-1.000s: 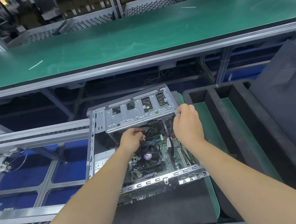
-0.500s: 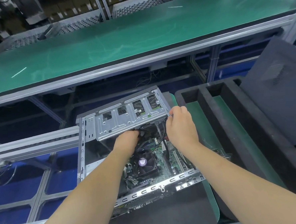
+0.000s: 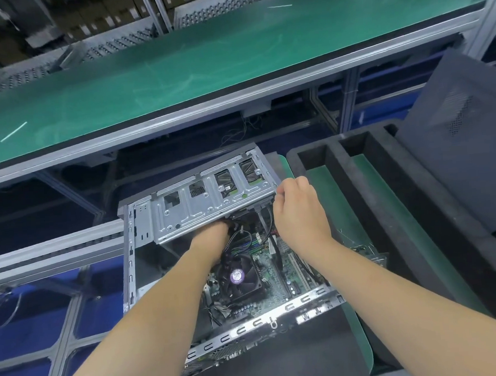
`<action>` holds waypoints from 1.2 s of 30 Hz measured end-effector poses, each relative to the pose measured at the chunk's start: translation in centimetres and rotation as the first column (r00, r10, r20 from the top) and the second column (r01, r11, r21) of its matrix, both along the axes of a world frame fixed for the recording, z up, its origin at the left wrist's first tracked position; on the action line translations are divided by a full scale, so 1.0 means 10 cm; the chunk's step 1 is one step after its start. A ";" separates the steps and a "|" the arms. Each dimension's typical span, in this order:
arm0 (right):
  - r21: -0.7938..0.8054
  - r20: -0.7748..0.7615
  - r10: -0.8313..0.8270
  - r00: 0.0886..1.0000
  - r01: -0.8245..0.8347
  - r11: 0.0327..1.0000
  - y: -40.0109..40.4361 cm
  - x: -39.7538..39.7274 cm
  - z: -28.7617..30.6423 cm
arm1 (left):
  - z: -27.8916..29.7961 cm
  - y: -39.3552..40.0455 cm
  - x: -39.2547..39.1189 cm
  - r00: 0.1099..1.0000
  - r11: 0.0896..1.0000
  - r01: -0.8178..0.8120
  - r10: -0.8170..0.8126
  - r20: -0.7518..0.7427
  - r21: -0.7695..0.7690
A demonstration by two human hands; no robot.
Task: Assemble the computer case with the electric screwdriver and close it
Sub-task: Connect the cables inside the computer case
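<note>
Right hand (image 3: 299,211) pinches drive cage (image 3: 210,201) corner; left hand (image 3: 212,238) reaches beneath.

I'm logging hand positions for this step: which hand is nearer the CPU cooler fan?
Left. The left hand reaches under the drive cage, just above the CPU cooler fan. The right hand is farther up-right, at the cage's right end.

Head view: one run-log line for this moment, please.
case open | left hand under drive cage, fingers hidden | right hand grips cage corner | no screwdriver visible
</note>
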State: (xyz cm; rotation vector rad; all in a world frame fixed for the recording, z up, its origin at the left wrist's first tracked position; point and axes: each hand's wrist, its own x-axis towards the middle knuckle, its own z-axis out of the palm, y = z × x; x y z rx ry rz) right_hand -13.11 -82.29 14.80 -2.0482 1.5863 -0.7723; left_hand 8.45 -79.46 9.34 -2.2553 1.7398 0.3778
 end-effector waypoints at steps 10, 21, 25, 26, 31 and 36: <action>-0.009 -0.036 -0.003 0.999 0.002 1.000 0.02 0.00 0.03 | -0.02 -0.02 0.01 0.996 1.000 -0.022 0.024 0.088 -0.021; -0.020 -0.073 -0.002 0.997 0.001 1.000 0.03 0.02 0.05 | -0.10 -0.06 0.05 0.990 0.990 -0.140 0.140 -0.032 -0.004; -0.028 -0.086 0.000 0.996 -0.003 1.000 0.03 0.02 0.04 | -0.12 -0.09 0.08 0.986 0.989 -0.151 0.150 -0.073 -0.001; -0.030 -0.091 0.000 0.996 -0.002 1.000 0.03 0.02 0.03 | -0.11 -0.09 0.09 0.988 0.991 -0.131 0.130 -0.080 0.000; -0.031 -0.108 -0.008 0.994 0.005 0.999 0.02 0.03 0.02 | -0.05 -0.09 0.10 0.998 1.000 -0.024 0.025 -0.066 0.008; -0.033 -0.109 -0.010 0.994 0.006 0.999 0.02 0.04 0.01 | -0.08 -0.02 0.05 0.999 0.998 0.044 -0.045 -0.007 -0.037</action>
